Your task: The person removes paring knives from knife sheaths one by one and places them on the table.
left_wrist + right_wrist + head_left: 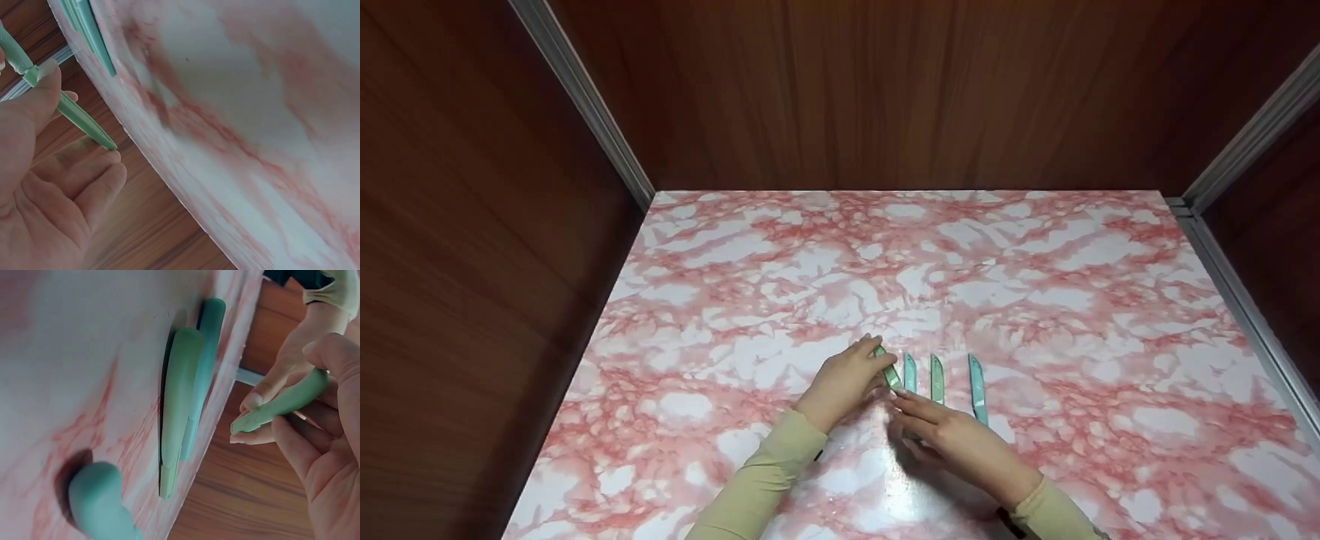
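Both hands hold one slim green knife (888, 367) between them, slanted just over the table. In the left wrist view, the thumb of my left hand (851, 375) presses on the green knife near a collar partway along it, and its tapered end lies by the other fingers. My right hand (960, 442) grips the rounded handle end, as the right wrist view shows. Right beside the hands lie a light teal knife (910, 366), another green knife (937, 375) and a darker teal knife (977, 386), roughly side by side, their near ends partly covered by the right hand.
The table (885, 262) has a red and white marbled top. Dark wood-grain panels (847, 90) stand behind it and at both sides, with metal strips (592, 97) at the corners. Light green sleeves (765, 465) cover both forearms.
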The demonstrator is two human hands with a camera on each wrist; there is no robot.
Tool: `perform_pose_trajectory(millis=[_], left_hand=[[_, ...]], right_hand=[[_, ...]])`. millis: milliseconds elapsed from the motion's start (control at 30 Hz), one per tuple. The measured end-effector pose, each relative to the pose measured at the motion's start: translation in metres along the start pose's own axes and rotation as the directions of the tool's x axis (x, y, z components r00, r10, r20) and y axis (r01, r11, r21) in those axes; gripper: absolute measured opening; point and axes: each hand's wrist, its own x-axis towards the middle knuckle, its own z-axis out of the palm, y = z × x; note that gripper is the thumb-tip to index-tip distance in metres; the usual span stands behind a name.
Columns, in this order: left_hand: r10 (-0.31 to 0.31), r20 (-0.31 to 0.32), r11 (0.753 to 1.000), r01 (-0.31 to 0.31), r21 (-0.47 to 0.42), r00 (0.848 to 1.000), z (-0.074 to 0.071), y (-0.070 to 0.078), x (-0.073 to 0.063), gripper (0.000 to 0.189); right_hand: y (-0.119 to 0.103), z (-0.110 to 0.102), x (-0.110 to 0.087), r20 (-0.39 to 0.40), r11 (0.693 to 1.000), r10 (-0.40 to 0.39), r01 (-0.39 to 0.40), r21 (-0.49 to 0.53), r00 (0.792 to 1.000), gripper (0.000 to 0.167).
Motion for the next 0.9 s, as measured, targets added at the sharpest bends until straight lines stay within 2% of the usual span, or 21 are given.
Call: perform_pose_trajectory(millis=[300, 500, 900], left_hand=[[-0.015, -0.029, 0.999, 0.016, 0.037, 0.999, -0.003, 0.007, 0.001, 0.038], [0.020, -0.084, 0.998, -0.015, 0.064, 0.996, -0.003, 0.010, 0.000, 0.039], [0.052, -0.085, 0.999, -0.052, 0.006, 0.995, -0.005, 0.014, -0.001, 0.039]], right_hand=[[0.000, -0.011, -0.004, -0.006, 1.000, 0.027, -0.027, -0.007, 1.000, 0.035], [0.000, -0.015, -0.008, -0.019, 0.999, 0.039, -0.039, 0.004, 0.999, 0.040], [0.001, -0.027, -0.014, 0.007, 0.997, 0.070, -0.070, 0.006, 0.997, 0.049]])
